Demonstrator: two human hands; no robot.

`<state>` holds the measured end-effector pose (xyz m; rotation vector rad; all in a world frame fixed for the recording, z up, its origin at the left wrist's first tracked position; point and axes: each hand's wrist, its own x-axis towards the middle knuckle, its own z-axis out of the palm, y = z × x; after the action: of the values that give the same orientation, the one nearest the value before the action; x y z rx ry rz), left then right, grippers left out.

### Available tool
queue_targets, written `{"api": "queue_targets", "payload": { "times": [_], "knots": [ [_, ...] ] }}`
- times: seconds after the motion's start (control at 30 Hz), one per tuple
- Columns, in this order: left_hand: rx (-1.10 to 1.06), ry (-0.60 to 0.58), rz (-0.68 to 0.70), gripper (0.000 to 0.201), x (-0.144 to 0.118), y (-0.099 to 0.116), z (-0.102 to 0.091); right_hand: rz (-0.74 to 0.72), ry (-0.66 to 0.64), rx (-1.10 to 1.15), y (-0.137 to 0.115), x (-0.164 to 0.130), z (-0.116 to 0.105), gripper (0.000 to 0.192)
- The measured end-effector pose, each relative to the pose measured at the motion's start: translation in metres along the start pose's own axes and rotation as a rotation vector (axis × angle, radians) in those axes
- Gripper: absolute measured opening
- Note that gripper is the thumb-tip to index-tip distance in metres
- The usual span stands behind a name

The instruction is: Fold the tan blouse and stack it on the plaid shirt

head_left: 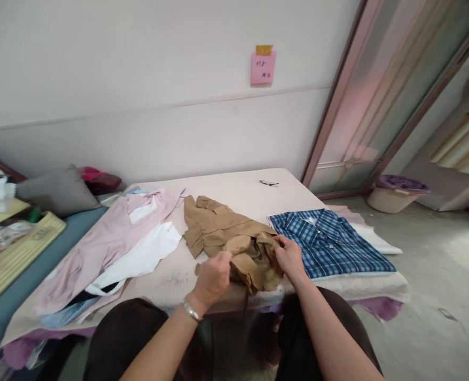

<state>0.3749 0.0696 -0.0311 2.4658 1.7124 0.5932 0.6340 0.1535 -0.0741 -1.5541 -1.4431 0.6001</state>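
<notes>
Head view: left hand (213, 278) and right hand (290, 257) pinch wrinkly brown cloth (226, 225) near cream table's (234, 190) front edge; purple-lined beige bin (393, 201), inside hidden.

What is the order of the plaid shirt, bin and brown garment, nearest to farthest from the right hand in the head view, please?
1. Brown garment: held by the right hand.
2. Plaid shirt: just right of that hand.
3. Bin: on the floor, farther right.
</notes>
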Motion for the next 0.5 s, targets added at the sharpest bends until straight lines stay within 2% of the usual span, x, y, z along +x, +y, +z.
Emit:
{"api": "queue_targets", "payload": {
  "times": [0.07,0.13,0.2,0.27,0.37,0.43,0.5],
  "knots": [
    [-0.169,0.166,-0.145,0.023,-0.022,-0.019,-0.024,-0.020,0.007,0.048,-0.006,-0.003,-0.004,0.030],
    [-0.284,0.277,-0.245,0.024,-0.052,-0.035,-0.050,-0.046,-0.007,0.102,-0.015,-0.011,-0.009,0.031],
    [-0.234,0.376,-0.270,0.023,-0.086,-0.046,-0.074,-0.040,-0.080,0.224,-0.026,-0.024,-0.012,0.030],
    [-0.061,0.468,-0.254,0.022,-0.119,-0.051,-0.094,-0.008,-0.173,0.384,-0.037,-0.039,-0.014,0.028],
    [0.109,0.561,-0.236,0.022,-0.153,-0.049,-0.122,-0.019,-0.252,0.504,-0.061,-0.055,-0.019,0.030],
    [0.043,0.594,-0.224,0.019,-0.164,-0.041,-0.147,-0.102,-0.276,0.474,-0.088,-0.058,-0.030,0.031],
    [-0.144,0.602,-0.228,0.016,-0.168,-0.028,-0.180,-0.231,-0.273,0.394,-0.128,-0.055,-0.051,0.029]
  ]
}}
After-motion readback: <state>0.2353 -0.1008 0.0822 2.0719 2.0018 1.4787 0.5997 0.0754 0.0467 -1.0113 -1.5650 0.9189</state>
